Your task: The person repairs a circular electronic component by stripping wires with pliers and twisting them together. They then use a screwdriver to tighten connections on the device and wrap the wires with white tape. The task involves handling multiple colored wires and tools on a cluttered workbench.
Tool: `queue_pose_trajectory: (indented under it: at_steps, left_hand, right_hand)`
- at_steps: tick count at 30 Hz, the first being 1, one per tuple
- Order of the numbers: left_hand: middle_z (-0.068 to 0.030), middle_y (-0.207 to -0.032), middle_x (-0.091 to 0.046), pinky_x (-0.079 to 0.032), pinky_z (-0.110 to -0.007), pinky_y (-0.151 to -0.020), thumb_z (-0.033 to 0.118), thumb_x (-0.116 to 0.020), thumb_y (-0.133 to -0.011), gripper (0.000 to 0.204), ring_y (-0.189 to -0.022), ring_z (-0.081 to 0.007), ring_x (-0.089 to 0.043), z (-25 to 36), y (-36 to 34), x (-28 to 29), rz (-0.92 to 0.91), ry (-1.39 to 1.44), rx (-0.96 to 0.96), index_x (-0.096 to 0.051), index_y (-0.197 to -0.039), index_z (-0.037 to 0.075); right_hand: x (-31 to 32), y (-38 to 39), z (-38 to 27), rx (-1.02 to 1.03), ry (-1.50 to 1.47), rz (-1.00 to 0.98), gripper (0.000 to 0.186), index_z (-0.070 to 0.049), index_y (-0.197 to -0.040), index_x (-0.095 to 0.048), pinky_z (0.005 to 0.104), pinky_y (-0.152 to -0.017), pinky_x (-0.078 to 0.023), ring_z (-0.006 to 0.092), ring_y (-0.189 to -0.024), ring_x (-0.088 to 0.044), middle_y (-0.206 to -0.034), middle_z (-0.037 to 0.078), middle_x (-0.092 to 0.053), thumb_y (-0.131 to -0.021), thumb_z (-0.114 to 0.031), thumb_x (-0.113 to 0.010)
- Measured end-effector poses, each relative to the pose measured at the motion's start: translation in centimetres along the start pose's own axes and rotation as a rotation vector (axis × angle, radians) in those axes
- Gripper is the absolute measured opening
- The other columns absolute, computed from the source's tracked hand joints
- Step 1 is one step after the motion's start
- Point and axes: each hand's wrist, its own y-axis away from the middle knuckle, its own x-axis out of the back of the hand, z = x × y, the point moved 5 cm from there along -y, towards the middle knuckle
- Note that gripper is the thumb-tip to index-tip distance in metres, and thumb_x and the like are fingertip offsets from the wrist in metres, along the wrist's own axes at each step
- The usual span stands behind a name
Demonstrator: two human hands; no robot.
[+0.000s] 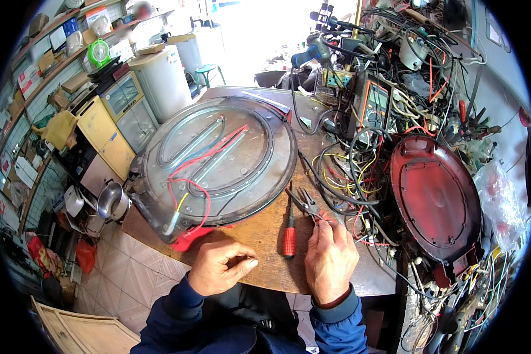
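My right hand [331, 259] is closed round the handles of a pair of pliers [308, 204]. The jaws point away from me, slightly parted, over the wooden tabletop [258, 248]. Left of the pliers lies a screwdriver [289, 239] with a red handle, its shaft pointing away. My left hand [223, 266] is loosely curled above the table's front edge, and nothing shows in it. Beyond it rests a large round metal heating plate [242, 171] with curved tubes on its face. Red wires [207, 203] and a yellow-ended white sleeve [172, 223] lie across this plate.
To the right stands a red oval shell [433, 197] beside tangled cables [354, 177] and a multimeter [374, 106]. A clear plastic bag [501, 203] hangs at far right. Shelves [53, 29], cabinets [103, 135] and a metal pot [112, 200] are on the left.
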Motion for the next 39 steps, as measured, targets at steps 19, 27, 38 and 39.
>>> queue_pose_trajectory:
  at_steps: [19,27,38,39]
  left_hand:
    - [-0.0082,-0.072,-0.062,-0.045,-0.031,-0.055,0.004,-0.08,-0.086,0.01,-0.059,-0.016,-0.057,-1.1,0.4,0.3,-0.075,0.104,-0.06,-0.071,-0.09,0.001]
    - [-0.0076,-0.077,-0.068,-0.048,-0.027,-0.058,0.002,-0.075,-0.088,0.007,-0.065,-0.0115,-0.062,-1.4,0.6,-0.8,-0.005,0.081,-0.054,-0.071,-0.092,-0.002]
    - [0.0034,-0.08,-0.058,-0.037,-0.02,-0.058,0.002,-0.068,-0.097,0.004,-0.066,-0.0009,-0.047,-2.5,0.5,-1.1,0.002,-0.001,0.014,-0.066,-0.096,-0.001]
    - [0.0058,-0.076,-0.052,-0.031,-0.021,-0.055,0.004,-0.069,-0.097,0.01,-0.063,-0.0001,-0.04,-2.2,0.4,-1.5,0.037,-0.058,-0.018,-0.064,-0.089,0.0]
  right_hand:
    - [1.4,0.4,0.5,0.024,0.207,0.306,0.039,0.0,-0.118,-0.069,0.04,-0.076,-0.054,0.0309,-0.088,-0.062,-0.102,0.014,-0.066,-0.078,-0.001,-0.066]
    - [4.9,9.1,1.9,-0.299,-0.274,0.286,0.032,-0.002,-0.115,-0.073,0.0313,-0.07,-0.057,0.0258,-0.079,-0.072,-0.096,0.013,-0.071,-0.083,0.004,-0.07]
    - [4.0,9.8,4.6,-0.278,-0.676,0.295,0.033,-0.002,-0.119,-0.067,0.0402,-0.076,-0.055,0.0376,-0.088,-0.068,-0.095,0.017,-0.065,-0.087,0.001,-0.07]
    - [4.1,9.9,4.8,-0.299,-0.662,0.303,0.032,-0.002,-0.119,-0.066,0.0403,-0.076,-0.056,0.0376,-0.087,-0.068,-0.095,0.018,-0.065,-0.087,0.001,-0.07]
